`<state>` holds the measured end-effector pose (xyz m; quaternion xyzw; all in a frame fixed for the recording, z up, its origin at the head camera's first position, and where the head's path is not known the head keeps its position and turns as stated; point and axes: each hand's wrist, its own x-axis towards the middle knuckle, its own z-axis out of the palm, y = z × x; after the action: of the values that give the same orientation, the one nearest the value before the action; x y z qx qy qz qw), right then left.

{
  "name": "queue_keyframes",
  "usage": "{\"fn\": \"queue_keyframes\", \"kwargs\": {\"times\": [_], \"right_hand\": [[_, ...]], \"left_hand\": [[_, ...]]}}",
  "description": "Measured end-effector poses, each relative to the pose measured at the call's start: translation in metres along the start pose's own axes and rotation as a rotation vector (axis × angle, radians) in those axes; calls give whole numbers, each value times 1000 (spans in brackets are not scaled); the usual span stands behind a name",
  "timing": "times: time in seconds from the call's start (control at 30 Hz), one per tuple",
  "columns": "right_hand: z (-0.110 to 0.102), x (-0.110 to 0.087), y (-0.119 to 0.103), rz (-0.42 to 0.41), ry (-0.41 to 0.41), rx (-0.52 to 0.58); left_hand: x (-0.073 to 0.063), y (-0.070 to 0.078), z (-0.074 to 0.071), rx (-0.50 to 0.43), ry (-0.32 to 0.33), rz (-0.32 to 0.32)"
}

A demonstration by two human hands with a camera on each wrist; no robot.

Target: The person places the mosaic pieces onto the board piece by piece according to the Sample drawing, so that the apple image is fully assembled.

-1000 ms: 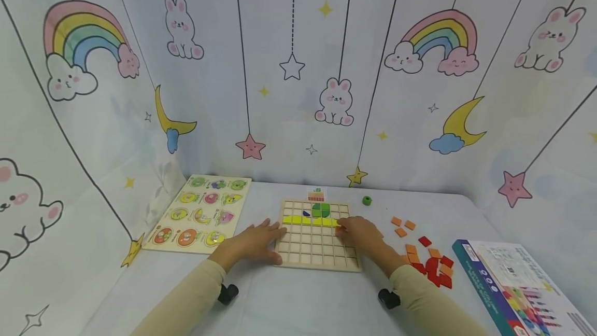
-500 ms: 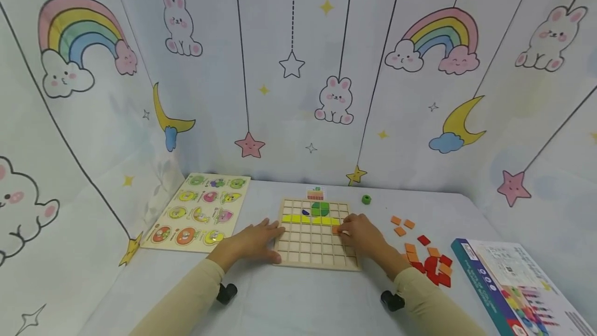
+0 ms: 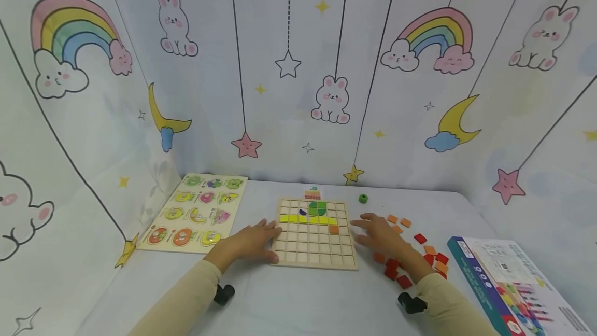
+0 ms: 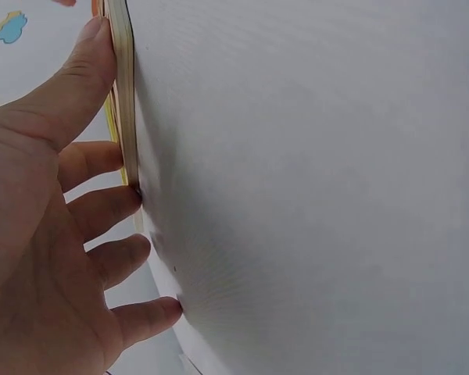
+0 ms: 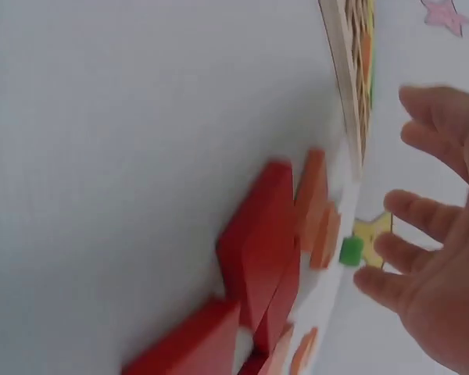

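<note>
A wooden grid board (image 3: 305,248) lies on the table between my hands. Set in it are a yellow row (image 3: 298,219), green rounded pieces (image 3: 318,209), a small dark blue piece (image 3: 303,211) and an orange square tile (image 3: 333,229) below the yellow. My left hand (image 3: 247,242) touches the board's left edge with extended fingers; the left wrist view shows the thumb along its side. Beyond the board's right edge, my right hand (image 3: 381,236) hovers with fingers spread and holds nothing. Below it lie red tiles (image 5: 262,234) and orange tiles.
A small picture card (image 3: 313,193) sits behind the board, with a green ring-like piece (image 3: 363,198) to its right. At left lies a fruit-picture board (image 3: 193,211). A printed box (image 3: 513,279) occupies the right front. Patterned cloth (image 3: 275,25) surrounds the table.
My right hand has let go of the orange square tile, which stays in the grid, and moved right over the scattered tiles. My left hand has stayed at the board's edge.
</note>
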<state>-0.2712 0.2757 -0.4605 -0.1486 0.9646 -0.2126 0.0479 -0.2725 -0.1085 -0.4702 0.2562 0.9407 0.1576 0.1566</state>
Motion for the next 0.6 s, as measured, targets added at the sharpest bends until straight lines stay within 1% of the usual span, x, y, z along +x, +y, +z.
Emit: {"fn": "queue_keyframes", "kwargs": {"times": [0.1,0.17,0.23,0.3,0.33,0.37,0.43,0.53,0.57,0.6], "right_hand": [[12,2,-9,-60,-95,-122],[18,4,-17,-62,-140,-178],[23,5,-22,-52,-168,-227],[24,4,-23,-42,-162,-229],[23,4,-22,-23,-152,-201],[20,3,-20,-1,-133,-147],[9,1,-10,58,-71,-6],[-17,-1,15,161,52,205],[-26,-2,27,195,90,249],[-35,-3,39,226,127,265]], "left_hand": [[-2,1,-1,0,5,1],[-2,1,-1,-10,6,2],[-3,1,0,-22,2,-1],[-3,1,1,-28,-6,-4],[-3,1,1,-32,-9,-6],[-3,1,2,-27,-12,-8],[-3,0,2,-15,-14,-10],[-2,0,1,2,-13,-13],[-2,1,0,8,-12,-14],[-2,1,0,10,-10,-13]]}}
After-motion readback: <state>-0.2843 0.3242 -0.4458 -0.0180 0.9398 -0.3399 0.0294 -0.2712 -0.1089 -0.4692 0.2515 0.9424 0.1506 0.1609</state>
